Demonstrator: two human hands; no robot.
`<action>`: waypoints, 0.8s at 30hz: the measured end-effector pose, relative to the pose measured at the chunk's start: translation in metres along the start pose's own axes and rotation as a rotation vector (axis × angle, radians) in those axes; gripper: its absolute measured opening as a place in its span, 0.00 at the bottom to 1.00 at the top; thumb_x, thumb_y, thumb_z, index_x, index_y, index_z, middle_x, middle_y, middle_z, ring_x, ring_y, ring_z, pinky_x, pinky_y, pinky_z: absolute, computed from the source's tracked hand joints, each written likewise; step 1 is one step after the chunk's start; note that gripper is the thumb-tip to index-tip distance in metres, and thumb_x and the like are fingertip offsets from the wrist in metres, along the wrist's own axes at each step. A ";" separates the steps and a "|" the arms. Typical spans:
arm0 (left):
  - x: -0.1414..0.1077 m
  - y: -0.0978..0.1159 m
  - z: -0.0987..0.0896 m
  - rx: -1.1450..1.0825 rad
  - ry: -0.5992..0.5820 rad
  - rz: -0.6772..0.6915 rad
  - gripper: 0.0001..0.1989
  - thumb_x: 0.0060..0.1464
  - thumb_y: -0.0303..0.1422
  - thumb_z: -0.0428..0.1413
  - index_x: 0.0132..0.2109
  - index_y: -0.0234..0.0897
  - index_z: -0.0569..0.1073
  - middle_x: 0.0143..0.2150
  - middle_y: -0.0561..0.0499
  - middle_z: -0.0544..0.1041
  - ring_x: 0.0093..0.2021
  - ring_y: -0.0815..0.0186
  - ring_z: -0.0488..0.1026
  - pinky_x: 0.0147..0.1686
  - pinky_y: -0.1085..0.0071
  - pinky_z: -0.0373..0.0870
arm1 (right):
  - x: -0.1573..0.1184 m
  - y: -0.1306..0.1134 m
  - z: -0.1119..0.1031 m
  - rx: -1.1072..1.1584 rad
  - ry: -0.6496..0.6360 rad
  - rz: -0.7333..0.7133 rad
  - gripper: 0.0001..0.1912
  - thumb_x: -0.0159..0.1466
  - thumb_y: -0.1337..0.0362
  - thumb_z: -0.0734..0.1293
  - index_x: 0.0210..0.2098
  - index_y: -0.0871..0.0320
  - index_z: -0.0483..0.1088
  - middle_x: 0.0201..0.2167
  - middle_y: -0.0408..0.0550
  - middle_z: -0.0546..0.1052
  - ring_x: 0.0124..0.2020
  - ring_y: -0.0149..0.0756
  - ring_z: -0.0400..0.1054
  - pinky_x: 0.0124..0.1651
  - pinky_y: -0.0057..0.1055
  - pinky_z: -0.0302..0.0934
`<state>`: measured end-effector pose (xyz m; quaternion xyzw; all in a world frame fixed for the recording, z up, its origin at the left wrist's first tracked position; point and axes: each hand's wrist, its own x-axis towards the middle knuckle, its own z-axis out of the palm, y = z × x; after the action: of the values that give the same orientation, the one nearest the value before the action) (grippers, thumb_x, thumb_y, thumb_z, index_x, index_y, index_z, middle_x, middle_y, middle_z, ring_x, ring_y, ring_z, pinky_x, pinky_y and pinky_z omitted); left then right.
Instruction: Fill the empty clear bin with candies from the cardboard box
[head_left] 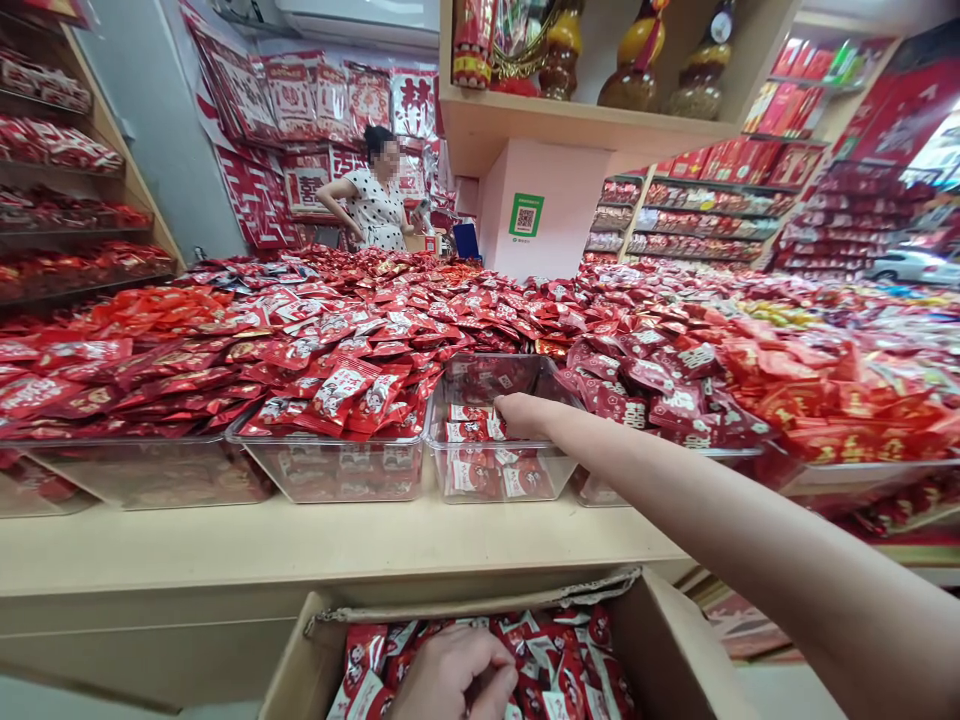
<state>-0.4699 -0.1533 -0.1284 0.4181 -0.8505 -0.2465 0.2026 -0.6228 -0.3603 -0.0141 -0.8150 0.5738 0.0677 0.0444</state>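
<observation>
Red wrappers all over this one, folks. Our right hand [517, 415] is down inside the clear bin [465, 446] on the counter [225, 545], beside a low layer of red-and-white packets [466, 431]. Its fingers look bent, but we can't tell if they've got a packet or not. Our left hand [454, 672] is in the cardboard box [679, 645] at the near side of the counter, over more small red packets [365, 648]. Fingers curled there too, and again we can't say whether anything's pinched.

What could bite us? Mostly the neighbours, we reckon. The red heap [345, 390] to the left rises above its bin's rim, and the maroon packets [667, 375] crowd in on the right, so a forearm brushing either pile could send some sliding into our bin and mix the kinds. Our right arm [660, 470] slants in over the front rim, so a low pull back could snag and drag the bin along. The wrappers look slick, meaning a greedy handful might spill. And that ragged cardboard edge [480, 604] could catch a wrapper or scrape our knuckles on the way out.
</observation>
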 end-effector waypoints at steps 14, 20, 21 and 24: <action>-0.007 -0.001 -0.015 -0.760 0.398 -0.254 0.17 0.50 0.44 0.49 0.27 0.35 0.72 0.15 0.55 0.68 0.16 0.73 0.62 0.17 0.79 0.60 | -0.058 -0.018 -0.040 0.241 0.671 -0.080 0.13 0.63 0.64 0.53 0.41 0.60 0.64 0.40 0.51 0.71 0.41 0.33 0.63 0.43 0.26 0.55; 0.006 0.016 -0.032 -1.241 0.810 -0.520 0.17 0.43 0.47 0.55 0.25 0.36 0.68 0.11 0.61 0.64 0.12 0.76 0.58 0.13 0.81 0.57 | -0.174 -0.086 0.056 0.719 0.440 -0.337 0.15 0.50 0.53 0.66 0.31 0.57 0.65 0.24 0.44 0.71 0.24 0.31 0.63 0.25 0.25 0.56; 0.008 0.018 -0.032 -1.288 0.825 -0.547 0.17 0.44 0.47 0.55 0.25 0.36 0.67 0.11 0.61 0.64 0.12 0.76 0.58 0.13 0.81 0.57 | -0.182 -0.094 0.076 0.767 0.390 -0.351 0.19 0.46 0.52 0.69 0.32 0.57 0.66 0.25 0.45 0.72 0.24 0.32 0.64 0.25 0.26 0.57; 0.008 0.023 -0.028 -1.324 0.761 -0.524 0.16 0.46 0.45 0.54 0.26 0.36 0.68 0.16 0.60 0.68 0.16 0.76 0.62 0.16 0.80 0.60 | -0.186 -0.102 0.113 0.940 0.396 -0.294 0.16 0.49 0.57 0.67 0.36 0.58 0.67 0.27 0.46 0.73 0.25 0.33 0.65 0.28 0.27 0.59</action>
<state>-0.4731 -0.1548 -0.0910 0.4526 -0.2751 -0.5794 0.6195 -0.5951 -0.1359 -0.0958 -0.7761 0.4193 -0.3590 0.3049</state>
